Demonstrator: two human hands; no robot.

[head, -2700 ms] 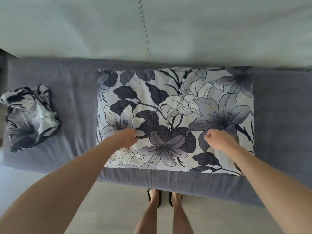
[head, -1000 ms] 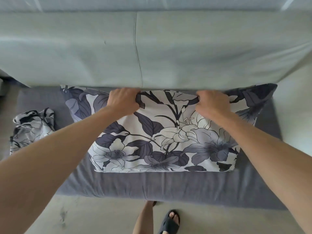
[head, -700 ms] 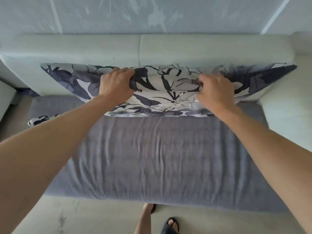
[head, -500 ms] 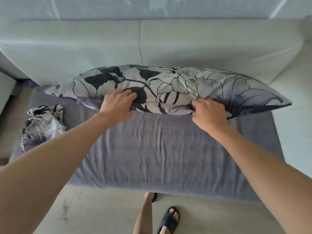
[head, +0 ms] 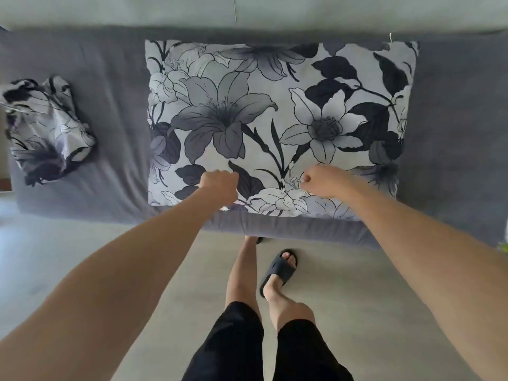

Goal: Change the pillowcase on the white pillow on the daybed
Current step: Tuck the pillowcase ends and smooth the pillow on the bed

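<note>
The pillow (head: 275,114), in a grey and white lily-print pillowcase, lies flat on the dark grey daybed mattress (head: 115,78). Its long side runs along the mattress's front edge. My left hand (head: 218,185) sits curled on the pillow's near edge, left of the middle, gripping the fabric. My right hand (head: 323,180) is curled on the near edge further right and pinches the fabric between thumb and fingers. A second pillowcase (head: 46,127) with the same print lies crumpled at the left end of the mattress.
The pale daybed backrest (head: 330,9) runs along the top behind the pillow. I stand on the light floor (head: 82,257) close to the mattress's front edge, with one foot in a dark slipper (head: 279,270).
Both hands lifted the pillow by its far edge, turned it over in the air and laid it flat again. They now hold its near edge.
</note>
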